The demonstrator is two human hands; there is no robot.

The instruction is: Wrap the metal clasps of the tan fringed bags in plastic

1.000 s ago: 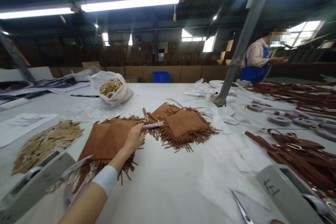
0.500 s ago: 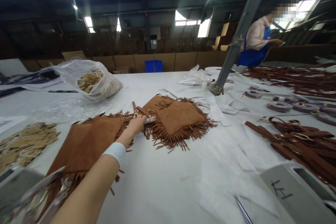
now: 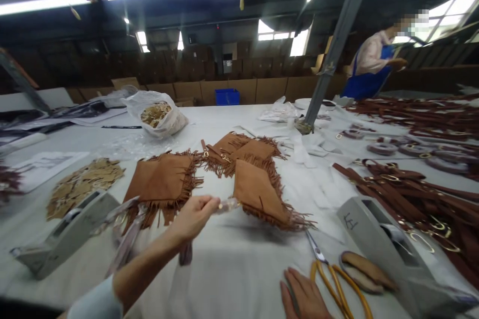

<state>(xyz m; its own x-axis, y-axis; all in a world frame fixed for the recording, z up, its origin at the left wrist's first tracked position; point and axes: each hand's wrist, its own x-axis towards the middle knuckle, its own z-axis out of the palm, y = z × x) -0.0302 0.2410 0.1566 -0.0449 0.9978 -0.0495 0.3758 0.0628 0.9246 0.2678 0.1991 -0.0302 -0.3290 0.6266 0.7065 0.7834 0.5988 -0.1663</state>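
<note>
My left hand (image 3: 198,214) is closed in a pinch on the plastic-wrapped end of a fringed brown suede bag (image 3: 258,192). This bag hangs tilted to the right of the hand, its fringe trailing along its edges. Low in the view, my right hand (image 3: 305,296) lies with fingers stretched out on the white table, just left of yellow-handled scissors (image 3: 333,279). Another fringed bag (image 3: 160,177) rests left of my left hand. Behind the held bag lie further fringed bags (image 3: 228,144) with short straps and gold-coloured clasps.
Grey tape dispensers (image 3: 71,239) (image 3: 392,244) stand at both sides. Tan tags (image 3: 90,179) are piled at left; a plastic bag (image 3: 172,122) holds more. Brown straps (image 3: 419,194) cover the right side. A metal post (image 3: 337,45) rises from the table; a co-worker (image 3: 370,65) stands beyond.
My left hand has drawn one fringed bag off the others, toward me and to the right. My right hand has come into view beside the scissors. The camera view has shifted.
</note>
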